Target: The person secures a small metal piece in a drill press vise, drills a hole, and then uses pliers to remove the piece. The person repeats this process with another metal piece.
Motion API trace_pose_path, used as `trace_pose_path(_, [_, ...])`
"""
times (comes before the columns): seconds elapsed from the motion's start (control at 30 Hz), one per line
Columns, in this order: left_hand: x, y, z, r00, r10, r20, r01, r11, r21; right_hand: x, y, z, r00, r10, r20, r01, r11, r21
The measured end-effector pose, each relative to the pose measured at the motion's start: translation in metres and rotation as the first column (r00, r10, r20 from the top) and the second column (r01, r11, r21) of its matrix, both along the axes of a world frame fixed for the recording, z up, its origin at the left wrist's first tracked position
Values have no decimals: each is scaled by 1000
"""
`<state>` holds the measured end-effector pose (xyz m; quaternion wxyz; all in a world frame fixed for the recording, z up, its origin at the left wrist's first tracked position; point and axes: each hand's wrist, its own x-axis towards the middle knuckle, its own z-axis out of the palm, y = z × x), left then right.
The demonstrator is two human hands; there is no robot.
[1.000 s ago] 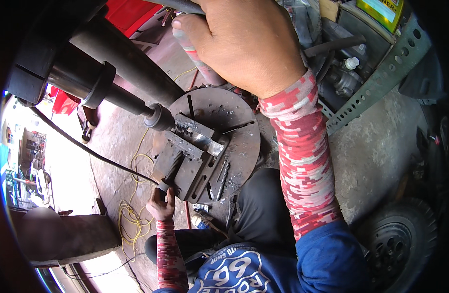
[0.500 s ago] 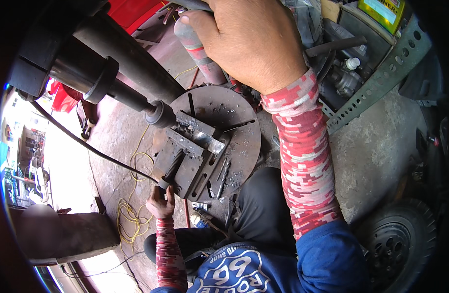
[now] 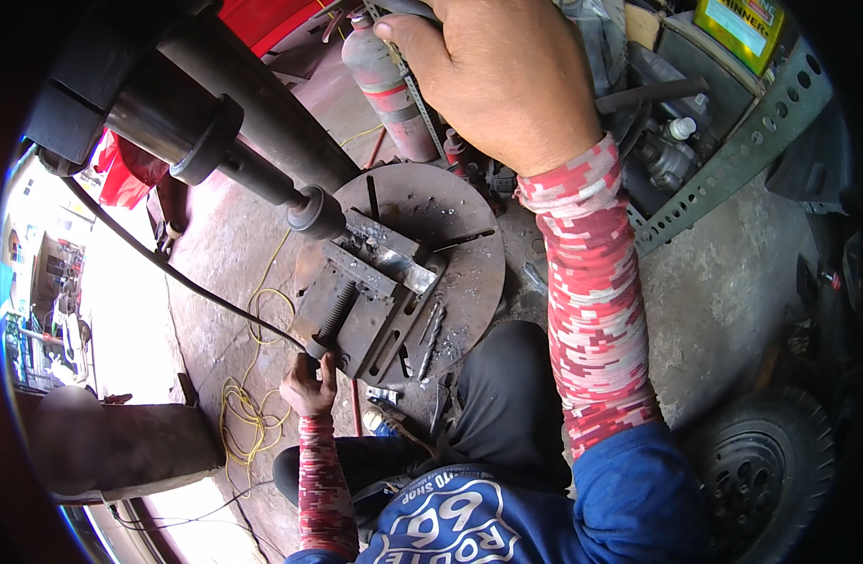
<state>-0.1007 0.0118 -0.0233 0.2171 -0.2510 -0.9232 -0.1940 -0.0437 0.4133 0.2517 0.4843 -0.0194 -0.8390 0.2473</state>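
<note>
My right hand [image 3: 506,80] is raised close at the top, fingers curled round a dark bar-like handle [image 3: 403,7] that is mostly cut off by the frame's edge. Low on the left, my left hand [image 3: 309,383] closes on the end of the screw of a steel machine vise [image 3: 361,324]. That vise lies on the round slotted table [image 3: 469,211] of a drill press. A bright metal piece [image 3: 394,260] sits between its jaws. Above it hangs the drill chuck [image 3: 316,214], whose lower tip is hard to make out. A loose drill bit [image 3: 433,327] and metal shavings lie beside the vise.
A thick column [image 3: 262,103] rises behind the chuck. A thin black cable [image 3: 182,279] runs down toward my left hand. Yellow cord [image 3: 248,423] coils on the floor. A worn red-grey cylinder [image 3: 389,89], a perforated green metal bar [image 3: 732,155] and a tyre [image 3: 769,470] stand around.
The view has shifted slightly. My right hand appears a little farther up and to the right, still on the handle. My left hand stays at the vise screw.
</note>
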Motion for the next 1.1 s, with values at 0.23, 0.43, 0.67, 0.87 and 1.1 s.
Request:
trace_pose_path(0.23, [5,5,7,997,-7,72,3,998,62,3,-2,2,999,-38,13,37,999,14])
trace_pose_path(0.43, [4,4,5,997,-7,71,2,998,63,0,-2,1,998,-64,24,63,998,21])
trace_pose_path(0.67, [0,0,-1,999,-11,35,8,998,64,2,-2,2,1000,-17,17,17,1000,-21])
trace_pose_path(0.87, [2,0,2,997,29,70,-31,999,18,3,-3,1,999,-30,-23,31,999,18])
trace_pose_path(1.1, [1,0,-1,998,45,53,-47,998,35,8,-9,5,1000,7,-24,-8,999,-48])
